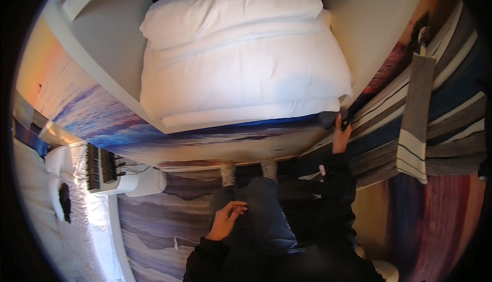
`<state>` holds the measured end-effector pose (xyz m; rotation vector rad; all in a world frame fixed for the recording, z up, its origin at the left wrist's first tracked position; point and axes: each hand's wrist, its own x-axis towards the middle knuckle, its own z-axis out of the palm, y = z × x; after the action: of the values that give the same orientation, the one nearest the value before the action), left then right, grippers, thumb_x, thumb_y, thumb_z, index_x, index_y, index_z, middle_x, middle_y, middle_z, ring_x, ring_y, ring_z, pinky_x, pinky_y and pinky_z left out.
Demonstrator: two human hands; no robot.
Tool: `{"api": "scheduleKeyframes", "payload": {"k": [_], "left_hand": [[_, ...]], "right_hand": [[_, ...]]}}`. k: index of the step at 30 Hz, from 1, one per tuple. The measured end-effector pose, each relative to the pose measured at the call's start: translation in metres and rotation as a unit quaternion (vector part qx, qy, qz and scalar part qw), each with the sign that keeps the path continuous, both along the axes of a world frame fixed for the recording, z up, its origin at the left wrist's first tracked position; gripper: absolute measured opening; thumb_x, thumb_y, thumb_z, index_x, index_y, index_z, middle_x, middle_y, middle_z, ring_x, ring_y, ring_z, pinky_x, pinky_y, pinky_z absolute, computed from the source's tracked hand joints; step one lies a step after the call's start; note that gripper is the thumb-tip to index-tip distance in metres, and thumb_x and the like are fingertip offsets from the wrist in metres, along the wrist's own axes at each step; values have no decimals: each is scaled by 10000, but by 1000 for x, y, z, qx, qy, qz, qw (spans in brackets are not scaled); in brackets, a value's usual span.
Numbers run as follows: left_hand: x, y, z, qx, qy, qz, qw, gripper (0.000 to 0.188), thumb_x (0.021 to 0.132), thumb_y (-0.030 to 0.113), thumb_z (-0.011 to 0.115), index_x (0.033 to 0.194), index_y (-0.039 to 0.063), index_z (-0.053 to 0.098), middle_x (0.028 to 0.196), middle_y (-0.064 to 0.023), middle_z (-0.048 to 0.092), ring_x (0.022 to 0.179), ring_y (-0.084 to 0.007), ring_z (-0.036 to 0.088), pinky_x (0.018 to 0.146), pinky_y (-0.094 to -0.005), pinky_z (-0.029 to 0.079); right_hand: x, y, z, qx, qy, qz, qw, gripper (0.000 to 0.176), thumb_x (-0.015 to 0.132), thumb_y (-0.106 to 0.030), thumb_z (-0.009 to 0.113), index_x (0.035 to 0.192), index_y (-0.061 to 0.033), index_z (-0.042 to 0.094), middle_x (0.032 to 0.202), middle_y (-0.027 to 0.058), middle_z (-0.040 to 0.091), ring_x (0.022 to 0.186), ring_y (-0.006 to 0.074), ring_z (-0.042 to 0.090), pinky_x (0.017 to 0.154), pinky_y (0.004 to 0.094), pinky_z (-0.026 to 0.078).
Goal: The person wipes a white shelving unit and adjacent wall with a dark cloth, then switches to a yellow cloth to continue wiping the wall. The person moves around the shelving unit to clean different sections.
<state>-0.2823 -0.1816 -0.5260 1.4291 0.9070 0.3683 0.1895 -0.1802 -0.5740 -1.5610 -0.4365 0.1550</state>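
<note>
Below the right corner of a white recessed ledge, my right hand (340,138) grips a small dark object (344,117). A dark grey rounded part (329,120) shows beside its fingers; what exactly it is cannot be made out. Over my legs, my left hand (226,219) is held loosely with the fingers curled and the thumb a little apart, nothing in it. On the ledge before me lies a stack of folded white bedding (246,74), with a plump white pillow or duvet (234,7) on top.
A striped curtain (453,116) with a grey and cream tieback (417,116) hangs at the right. On the left stand a white unit with dark slots and cables (115,170) and a silvery sheet (84,189). Wavy-patterned flooring (157,220) runs below the ocean-print panel (230,140).
</note>
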Motion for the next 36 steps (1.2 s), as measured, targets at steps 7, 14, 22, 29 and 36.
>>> {"api": "scheduleKeyframes", "payload": {"k": [7, 14, 22, 29, 36], "left_hand": [[-2, -2, -5, -18, -75, -1, 997, 273, 1063, 197, 538, 1249, 20, 630, 1077, -110, 726, 1028, -160, 679, 891, -294, 519], [-91, -4, 27, -2, 19, 95, 995, 286, 1073, 199, 519, 1257, 5, 621, 1104, -102, 716, 1074, -161, 663, 932, -313, 507], [-147, -6, 29, 10, 31, 164, 986, 295, 1073, 207, 521, 1289, 28, 611, 1117, -107, 716, 1080, -165, 667, 922, -321, 513], [-86, -1, 7, 13, -52, 61, 997, 291, 1071, 208, 528, 1286, 30, 614, 1141, -107, 704, 1066, -173, 673, 918, -319, 519], [-66, 1, -11, -9, -104, 39, 994, 260, 1049, 204, 563, 1258, 64, 631, 1066, -105, 725, 992, -178, 692, 841, -316, 521]], "right_hand": [[-67, 58, -11, -39, 11, 116, 992, 400, 968, -372, 705, 960, 27, 693, 858, 64, 696, 772, 164, 592, 732, 344, 485], [-367, 233, 4, 63, -13, 360, 931, 462, 951, -340, 732, 748, 39, 564, 644, 113, 551, 630, 178, 428, 596, 374, 382], [-349, 226, -9, 99, 23, 295, 950, 381, 977, -316, 711, 803, 12, 624, 703, 5, 590, 671, 109, 481, 624, 305, 409], [-150, 103, 0, 118, 95, 232, 961, 304, 999, -208, 683, 1189, 21, 621, 1112, 51, 642, 987, 155, 613, 857, 328, 549], [-57, 47, 16, 118, 106, 64, 985, 436, 1007, -295, 664, 1341, -37, 555, 1226, 71, 632, 1025, 192, 608, 819, 363, 529]]}}
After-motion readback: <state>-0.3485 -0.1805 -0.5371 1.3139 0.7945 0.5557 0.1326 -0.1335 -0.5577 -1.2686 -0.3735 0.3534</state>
